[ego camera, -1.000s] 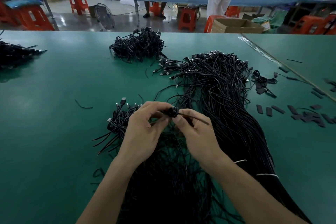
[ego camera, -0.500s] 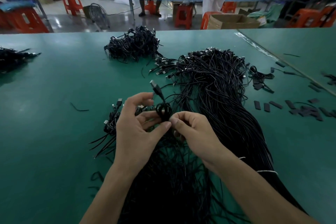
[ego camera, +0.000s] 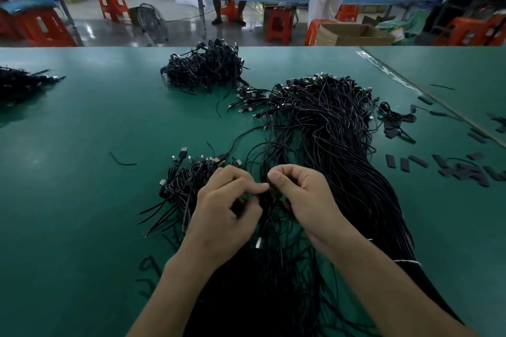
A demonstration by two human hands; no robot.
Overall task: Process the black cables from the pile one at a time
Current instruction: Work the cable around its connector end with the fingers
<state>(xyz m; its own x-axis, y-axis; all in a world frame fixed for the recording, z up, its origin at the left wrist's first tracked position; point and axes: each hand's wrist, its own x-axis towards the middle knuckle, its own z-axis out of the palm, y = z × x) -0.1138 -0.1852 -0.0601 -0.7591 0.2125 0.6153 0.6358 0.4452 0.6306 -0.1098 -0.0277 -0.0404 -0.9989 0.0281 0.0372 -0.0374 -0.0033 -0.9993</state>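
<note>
A big pile of long black cables (ego camera: pixel 334 139) sweeps from the table's middle down toward me. My left hand (ego camera: pixel 224 210) and my right hand (ego camera: pixel 304 197) meet over its near part, fingers curled, both pinching one thin black cable (ego camera: pixel 267 186) between their fingertips. That cable runs up from the hands toward the pile. A small heap of coiled cables with USB plugs (ego camera: pixel 189 180) lies just left of my left hand. What the fingers hold below the pinch is hidden.
Another heap of bundled cables (ego camera: pixel 205 68) sits at the back centre, a third (ego camera: pixel 22 82) at the far left. Short black strips (ego camera: pixel 454 169) are scattered on the green table (ego camera: pixel 82 131) to the right. A person stands beyond at a blue bench.
The small coil held up between my fingertips is no longer raised. Both hands have dropped lower onto the pile and now pinch a straight cable strand.
</note>
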